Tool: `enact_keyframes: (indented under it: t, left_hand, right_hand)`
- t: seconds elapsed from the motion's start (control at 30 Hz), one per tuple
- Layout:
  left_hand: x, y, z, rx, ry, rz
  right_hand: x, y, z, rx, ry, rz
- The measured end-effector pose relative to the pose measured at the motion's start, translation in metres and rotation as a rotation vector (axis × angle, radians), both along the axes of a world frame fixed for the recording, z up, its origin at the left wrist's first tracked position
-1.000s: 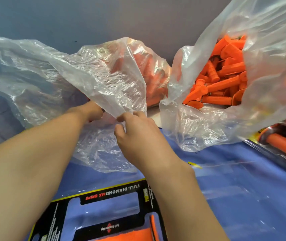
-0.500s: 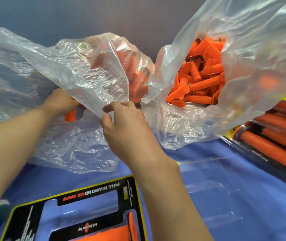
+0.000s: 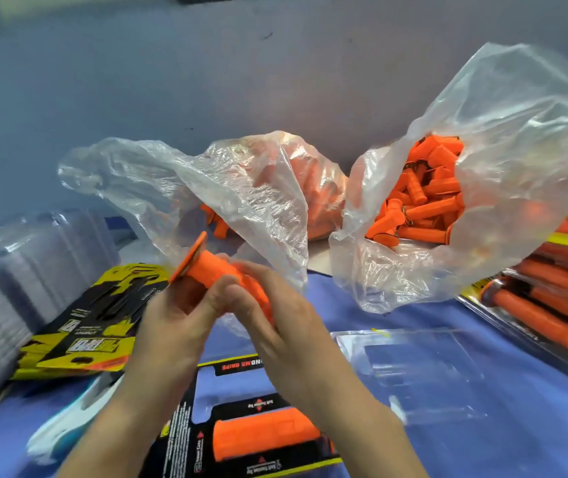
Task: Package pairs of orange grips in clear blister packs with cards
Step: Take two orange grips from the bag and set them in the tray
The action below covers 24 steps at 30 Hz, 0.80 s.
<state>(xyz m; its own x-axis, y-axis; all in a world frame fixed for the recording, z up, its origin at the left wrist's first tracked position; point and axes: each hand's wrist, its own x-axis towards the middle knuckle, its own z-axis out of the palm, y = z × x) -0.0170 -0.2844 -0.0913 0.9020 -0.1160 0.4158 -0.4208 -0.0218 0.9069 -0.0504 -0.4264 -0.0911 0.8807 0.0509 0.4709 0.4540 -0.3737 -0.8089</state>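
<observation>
Head view: left hand (image 3: 172, 327) and right hand (image 3: 287, 327) apparently hold orange grip (image 3: 206, 270).

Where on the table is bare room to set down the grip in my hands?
Bare blue cloth lies at near right, between the empty clear tray and the finished packs. The left is crowded with cards and stacked blisters; two bags fill the back.
</observation>
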Motion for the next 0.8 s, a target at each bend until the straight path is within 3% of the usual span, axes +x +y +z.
enact_keyframes:
  t: [0.1,0.2,0.33,0.4,0.57,0.8]
  left_hand:
    - [-0.015,-0.011,-0.009,-0.054,0.038,-0.029]
    - [-0.016,-0.008,-0.011,-0.099,0.111,-0.095]
    - [-0.003,0.010,-0.021,0.414,0.089,0.258]
    - [-0.001,0.014,-0.026,0.519,-0.018,0.360]
    - [-0.004,0.007,-0.032,0.414,-0.328,0.376]
    - [-0.007,0.010,-0.032,0.452,-0.423,0.473]
  right_hand:
    - [-0.010,-0.007,-0.005,0.054,0.034,0.034]
    - [-0.011,-0.015,-0.005,-0.026,0.054,0.009]
    - [-0.012,-0.016,-0.014,-0.199,0.063,-0.099]
    - [-0.013,-0.019,-0.018,-0.281,0.067,-0.156]
    - [-0.011,-0.016,-0.023,-0.270,0.058,-0.157]
    - [-0.015,-0.006,-0.021,-0.201,0.051,-0.117]
